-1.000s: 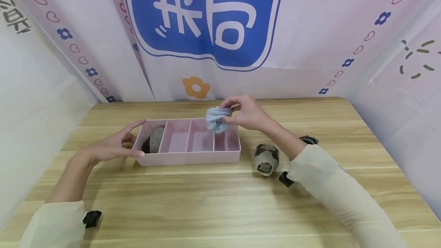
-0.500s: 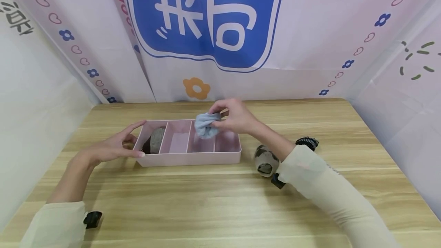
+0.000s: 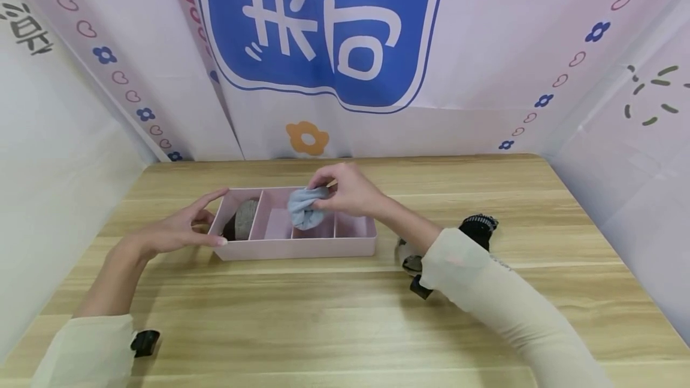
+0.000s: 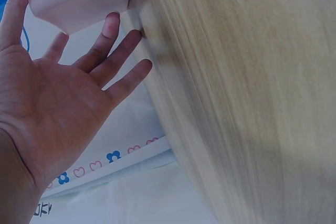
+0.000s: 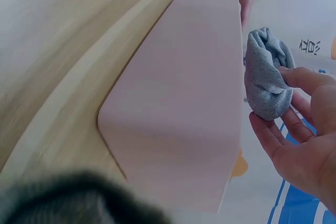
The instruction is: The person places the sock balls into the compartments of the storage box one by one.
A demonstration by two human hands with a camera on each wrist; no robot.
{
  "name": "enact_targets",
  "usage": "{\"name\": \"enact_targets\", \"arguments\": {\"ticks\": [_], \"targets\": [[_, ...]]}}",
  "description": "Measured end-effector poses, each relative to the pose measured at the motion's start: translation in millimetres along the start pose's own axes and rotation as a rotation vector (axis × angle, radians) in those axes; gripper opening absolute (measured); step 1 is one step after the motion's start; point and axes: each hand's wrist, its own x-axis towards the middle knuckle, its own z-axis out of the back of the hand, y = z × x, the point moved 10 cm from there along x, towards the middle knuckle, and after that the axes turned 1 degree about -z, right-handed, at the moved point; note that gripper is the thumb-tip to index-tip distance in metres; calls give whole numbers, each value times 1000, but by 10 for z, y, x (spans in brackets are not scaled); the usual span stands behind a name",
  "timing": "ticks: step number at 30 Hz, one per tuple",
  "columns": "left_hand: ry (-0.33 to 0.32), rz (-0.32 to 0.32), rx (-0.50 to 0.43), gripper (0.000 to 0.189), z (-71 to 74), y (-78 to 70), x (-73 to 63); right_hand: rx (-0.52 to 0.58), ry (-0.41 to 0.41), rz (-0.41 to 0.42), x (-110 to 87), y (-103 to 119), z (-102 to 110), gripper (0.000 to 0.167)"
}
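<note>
My right hand [image 3: 350,191] pinches a light blue rolled-up sock [image 3: 305,208] between thumb and fingers. The sock hangs over the divider between the second and third compartments of a long pink divided box [image 3: 291,249]. In the right wrist view the blue sock [image 5: 265,74] is apart from the box wall [image 5: 184,77]. At the box's left end, my left hand [image 3: 172,229] has its thumb by the near corner and a finger at the far corner. The left wrist view shows this hand [image 4: 63,93] with fingers spread. A grey and dark brown rolled sock [image 3: 244,219] fills the leftmost compartment.
Right of the box, a camouflage-patterned rolled sock [image 3: 409,256] lies partly hidden by my right sleeve [image 3: 485,274]. Beyond it is a black sock [image 3: 478,229] with a ribbed edge. Printed cloth [image 3: 474,124] stands behind the wooden table [image 3: 302,328].
My right hand has moved left with the blue sock, from above the box's right-hand compartments to the second divider. The left hand and the box have stayed in place.
</note>
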Motion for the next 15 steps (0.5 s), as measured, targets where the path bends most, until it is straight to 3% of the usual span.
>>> {"name": "enact_targets", "arguments": {"ticks": [15], "targets": [[-2,-1,0,106,1,3,-10,-43,22,-17,130,114,-170,21]]}}
